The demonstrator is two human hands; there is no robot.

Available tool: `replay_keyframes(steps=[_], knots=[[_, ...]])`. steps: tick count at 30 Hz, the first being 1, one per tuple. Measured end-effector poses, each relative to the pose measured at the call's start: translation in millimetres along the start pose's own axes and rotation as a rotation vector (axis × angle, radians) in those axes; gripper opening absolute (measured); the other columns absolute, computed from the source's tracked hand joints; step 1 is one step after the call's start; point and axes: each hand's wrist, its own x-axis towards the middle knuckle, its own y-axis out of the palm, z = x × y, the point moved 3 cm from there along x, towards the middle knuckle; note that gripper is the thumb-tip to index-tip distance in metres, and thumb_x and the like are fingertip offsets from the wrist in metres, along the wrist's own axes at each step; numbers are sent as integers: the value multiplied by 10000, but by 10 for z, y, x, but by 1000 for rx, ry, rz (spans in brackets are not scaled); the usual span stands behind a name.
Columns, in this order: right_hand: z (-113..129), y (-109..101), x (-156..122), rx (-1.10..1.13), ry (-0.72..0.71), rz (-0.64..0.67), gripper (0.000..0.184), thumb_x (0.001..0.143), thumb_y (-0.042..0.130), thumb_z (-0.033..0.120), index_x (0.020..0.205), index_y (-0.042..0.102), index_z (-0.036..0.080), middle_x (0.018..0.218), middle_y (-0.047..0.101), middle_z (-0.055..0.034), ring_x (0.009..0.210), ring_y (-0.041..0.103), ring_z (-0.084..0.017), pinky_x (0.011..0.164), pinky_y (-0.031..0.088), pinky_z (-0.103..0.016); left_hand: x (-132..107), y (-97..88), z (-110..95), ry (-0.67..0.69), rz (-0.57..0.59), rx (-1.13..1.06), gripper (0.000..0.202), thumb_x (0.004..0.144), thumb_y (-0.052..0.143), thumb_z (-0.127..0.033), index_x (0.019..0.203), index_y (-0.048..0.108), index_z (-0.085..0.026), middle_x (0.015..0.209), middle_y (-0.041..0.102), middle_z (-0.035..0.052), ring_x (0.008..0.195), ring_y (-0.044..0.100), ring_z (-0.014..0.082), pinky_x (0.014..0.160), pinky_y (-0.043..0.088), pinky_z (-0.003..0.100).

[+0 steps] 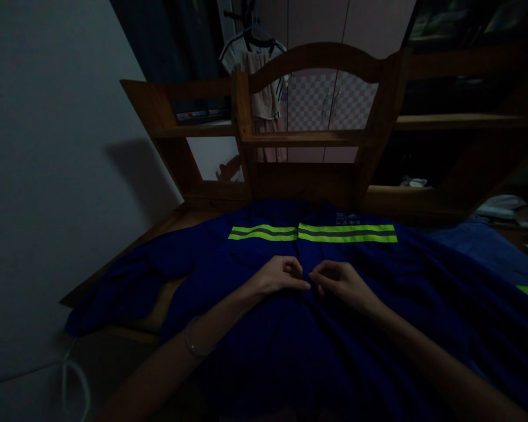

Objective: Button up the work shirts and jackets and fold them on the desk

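Observation:
A dark blue work jacket [255,328] with two yellow-green reflective stripes [312,232] across the chest lies spread flat on a wooden surface. My left hand [279,276] and my right hand [341,281] meet at the jacket's front centre line, just below the stripes. Both have their fingers curled and pinched on the front edges of the fabric, fingertips almost touching. A thin bracelet [196,346] circles my left wrist. What exactly sits between the fingertips is too dark to make out.
A wooden headboard with shelves [308,140] rises behind the jacket. Clothes hang on a rack [259,64] beyond it. A grey wall [48,146] is on the left. Another blue cloth [479,252] lies at the right, with small items on the shelves there.

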Motion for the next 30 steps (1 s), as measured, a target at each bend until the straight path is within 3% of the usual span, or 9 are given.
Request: replay_keyframes(steps=[10, 24, 30], knots=[[-57, -19, -1, 48, 31, 83, 288, 838, 551, 437, 841, 574, 150, 625, 545, 20, 512, 489, -86, 474, 357, -194, -22, 72, -79, 192, -27, 166, 252, 664, 732, -291, 797, 577, -142, 738, 587, -4, 684, 556, 107, 627, 416, 205], [4, -68, -34, 44, 112, 67, 133, 788, 538, 238, 841, 609, 138, 603, 572, 10, 531, 504, -89, 516, 356, -196, 25, -35, -25, 71, 5, 134, 299, 666, 745, -322, 875, 660, -125, 807, 667, 37, 741, 609, 139, 697, 457, 247], [21, -61, -32, 86, 83, 65, 135, 788, 553, 253, 811, 604, 130, 639, 591, 1, 537, 515, -90, 535, 384, -208, 48, -40, 1, 63, -8, 149, 298, 666, 745, -326, 866, 662, -122, 795, 667, 41, 728, 611, 141, 692, 462, 251]])
